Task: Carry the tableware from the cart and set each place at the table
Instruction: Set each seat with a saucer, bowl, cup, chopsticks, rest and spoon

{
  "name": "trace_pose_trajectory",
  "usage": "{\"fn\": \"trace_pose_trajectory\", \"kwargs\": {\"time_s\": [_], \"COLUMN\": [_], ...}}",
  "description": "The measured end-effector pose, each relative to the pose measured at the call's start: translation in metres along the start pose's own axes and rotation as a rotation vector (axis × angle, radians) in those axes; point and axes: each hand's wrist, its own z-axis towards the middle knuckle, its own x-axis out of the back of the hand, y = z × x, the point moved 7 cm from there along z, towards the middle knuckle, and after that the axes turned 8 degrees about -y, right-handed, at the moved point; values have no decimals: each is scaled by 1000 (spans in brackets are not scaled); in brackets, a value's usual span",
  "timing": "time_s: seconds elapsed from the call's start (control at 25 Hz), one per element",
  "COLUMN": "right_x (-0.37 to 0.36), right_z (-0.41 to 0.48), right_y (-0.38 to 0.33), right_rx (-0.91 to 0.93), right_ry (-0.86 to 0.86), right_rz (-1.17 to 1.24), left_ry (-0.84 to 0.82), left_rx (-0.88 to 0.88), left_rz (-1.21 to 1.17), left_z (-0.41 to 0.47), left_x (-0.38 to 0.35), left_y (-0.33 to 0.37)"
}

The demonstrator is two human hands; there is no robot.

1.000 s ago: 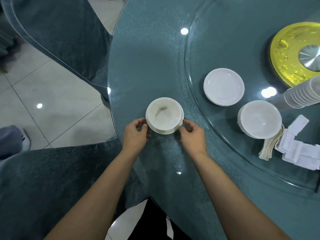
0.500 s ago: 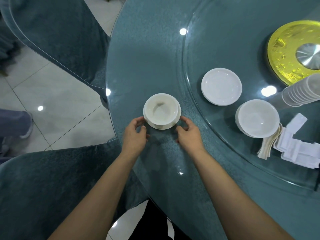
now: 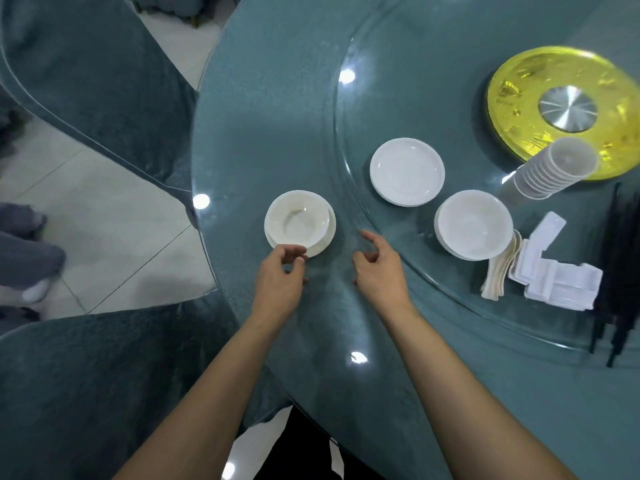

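A white bowl [image 3: 296,221] sits in a white saucer [image 3: 329,233] on the teal table [image 3: 263,116], close to its left edge. My left hand [image 3: 278,282] is at the saucer's near rim, its loosely curled fingertips touching the rim and its thumb off it. My right hand [image 3: 379,271] hovers to the right of the saucer, apart from it, with relaxed fingers that hold nothing.
The glass turntable [image 3: 433,81] carries a stack of plates [image 3: 407,171], a stack of bowls [image 3: 472,223], nested clear cups [image 3: 554,171], spoons [image 3: 500,275], white rests [image 3: 561,282] and black chopsticks [image 3: 620,271]. Covered chairs [image 3: 86,393] flank the table's left. Someone's legs [image 3: 27,254] stand there.
The bowl and saucer came to rest on the table. My right hand let go of the saucer and drew away to the right; my left hand loosened at the near rim.
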Motion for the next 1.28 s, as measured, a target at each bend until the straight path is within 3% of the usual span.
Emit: {"fn": "trace_pose_trajectory", "kwargs": {"time_s": [0.6, 1.28], "right_x": [129, 224], "right_z": [-66, -106], "right_y": [62, 105], "right_rx": [-77, -151], "right_ry": [260, 485], "right_rz": [126, 257], "left_ry": [-242, -449], "left_rx": [-157, -228], "left_rz": [141, 257], "left_z": [-44, -76], "left_x": [-128, -241], "left_y": [48, 86]}}
